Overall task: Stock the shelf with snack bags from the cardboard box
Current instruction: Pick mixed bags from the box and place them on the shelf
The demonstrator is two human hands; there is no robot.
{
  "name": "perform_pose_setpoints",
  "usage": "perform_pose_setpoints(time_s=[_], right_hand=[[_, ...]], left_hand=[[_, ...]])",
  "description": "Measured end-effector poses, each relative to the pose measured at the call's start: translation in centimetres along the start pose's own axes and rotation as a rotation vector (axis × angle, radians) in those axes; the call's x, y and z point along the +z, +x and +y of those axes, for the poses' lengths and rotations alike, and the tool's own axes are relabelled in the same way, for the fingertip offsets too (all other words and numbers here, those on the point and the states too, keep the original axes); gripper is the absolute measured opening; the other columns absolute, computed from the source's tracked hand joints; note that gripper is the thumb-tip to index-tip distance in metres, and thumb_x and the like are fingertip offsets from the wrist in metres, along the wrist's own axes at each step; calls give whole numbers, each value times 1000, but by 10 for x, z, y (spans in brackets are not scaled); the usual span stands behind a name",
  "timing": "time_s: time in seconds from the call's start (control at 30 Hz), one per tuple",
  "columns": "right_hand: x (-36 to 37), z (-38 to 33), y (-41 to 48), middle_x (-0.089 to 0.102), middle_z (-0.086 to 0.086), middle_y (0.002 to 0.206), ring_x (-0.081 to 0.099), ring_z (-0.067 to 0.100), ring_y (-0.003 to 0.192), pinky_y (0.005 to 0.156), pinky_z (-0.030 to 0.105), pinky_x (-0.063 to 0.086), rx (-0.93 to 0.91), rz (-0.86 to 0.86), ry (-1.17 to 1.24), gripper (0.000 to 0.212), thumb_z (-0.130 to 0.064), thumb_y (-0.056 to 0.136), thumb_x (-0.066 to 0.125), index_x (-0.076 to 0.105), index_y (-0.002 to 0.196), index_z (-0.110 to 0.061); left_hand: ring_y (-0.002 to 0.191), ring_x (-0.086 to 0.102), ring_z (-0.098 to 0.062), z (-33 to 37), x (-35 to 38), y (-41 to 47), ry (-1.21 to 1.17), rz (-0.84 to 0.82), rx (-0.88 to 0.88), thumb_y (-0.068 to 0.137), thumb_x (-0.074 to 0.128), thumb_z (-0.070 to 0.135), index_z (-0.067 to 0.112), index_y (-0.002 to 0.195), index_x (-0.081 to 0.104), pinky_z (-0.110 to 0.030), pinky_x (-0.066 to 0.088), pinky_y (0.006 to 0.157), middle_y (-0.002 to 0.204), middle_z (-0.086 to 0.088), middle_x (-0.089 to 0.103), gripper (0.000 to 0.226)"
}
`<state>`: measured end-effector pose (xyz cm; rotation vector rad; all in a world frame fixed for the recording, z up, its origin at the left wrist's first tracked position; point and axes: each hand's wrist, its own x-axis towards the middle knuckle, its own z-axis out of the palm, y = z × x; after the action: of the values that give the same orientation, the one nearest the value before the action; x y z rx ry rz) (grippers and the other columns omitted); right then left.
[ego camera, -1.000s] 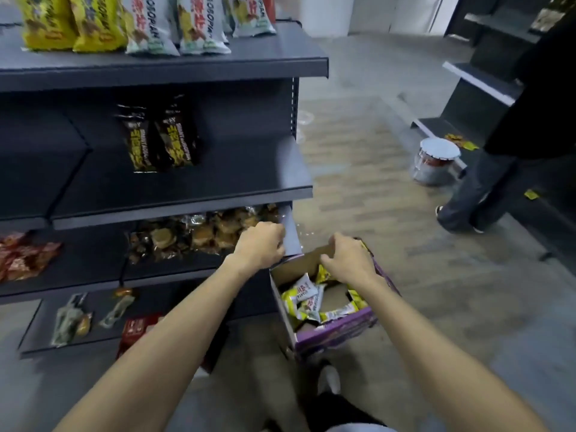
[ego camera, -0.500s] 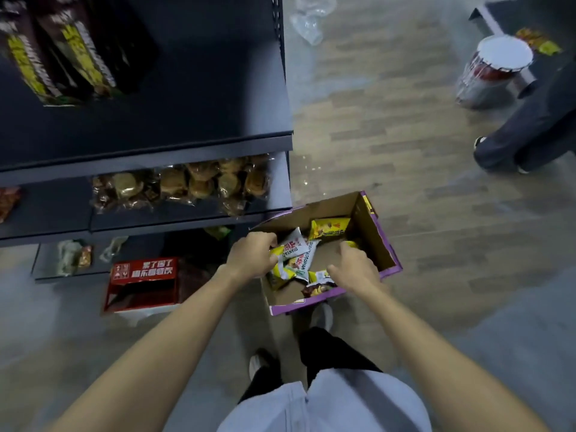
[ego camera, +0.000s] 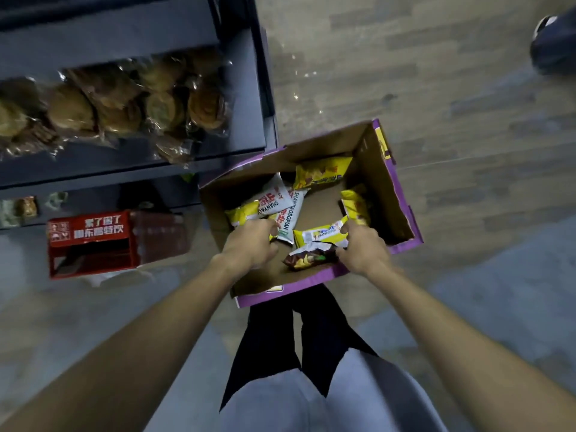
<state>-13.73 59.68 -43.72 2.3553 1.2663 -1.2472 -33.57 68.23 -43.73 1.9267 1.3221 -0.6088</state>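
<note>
Our left hand is curled round a yellow bag in the cardboard box. Right hand pinches a second yellow bag (brown bag right beside it).

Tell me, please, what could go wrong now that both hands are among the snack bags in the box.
The left hand grips a yellow bag partly under the white bags; lifting it may tip those out. The right hand pinches the flat yellow bag beside a dark bag, which could snag and fall.
</note>
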Motion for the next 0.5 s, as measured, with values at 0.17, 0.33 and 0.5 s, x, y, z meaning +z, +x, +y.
perform_pose_setpoints(time_s=[0.17,0.33,0.5], right_hand=[[20,4,46,59,11,122,58,33,108,82,37,48,-42,-38,-86,40,-17,86,66,57,124,-18],[41,12,80,53,8,128,56,30,113,79,36,47,-89,-169,-277,51,-17,83,69,53,130,-22],[52,17,105,60,7,122,60,31,110,78,33,46,-138,-122,-303,37,-21,86,67,58,122,-22]], left_hand=[[101,60,-29,-11,37,38,-10,-73,16,83,65,22,21,116,59,-36,50,77,108,-7,64,34],[105,59,-28,-11,73,62,96,-191,72,84,70,26,18,116,58,-33,47,77,113,-5,61,35],[105,59,-29,-13,92,76,173,-162,74,82,71,29,19,115,56,-36,49,81,115,-5,60,37]])
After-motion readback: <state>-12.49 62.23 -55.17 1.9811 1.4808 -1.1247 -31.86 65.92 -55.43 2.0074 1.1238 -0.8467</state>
